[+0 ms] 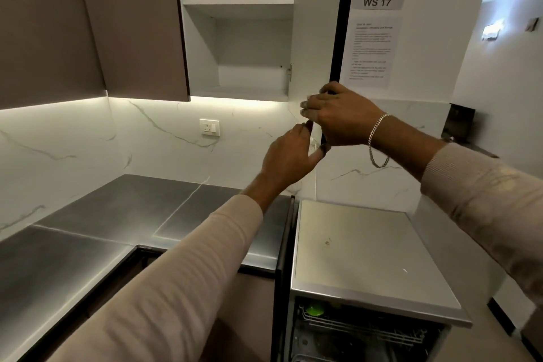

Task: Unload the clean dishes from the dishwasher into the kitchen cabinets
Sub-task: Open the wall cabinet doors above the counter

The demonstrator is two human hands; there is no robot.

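Gleaming steel countertop (88, 244) below open cabinet (238, 4)

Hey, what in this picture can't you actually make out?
1. Small print on the notice, head view: too blurred to read.
2. Dishwasher load, head view: dark and cut off by the bottom edge; only a green item shows.
3. Left hand grip on the cabinet door, head view: its fingertips are hidden by the door and the right hand, which holds the door's edge.
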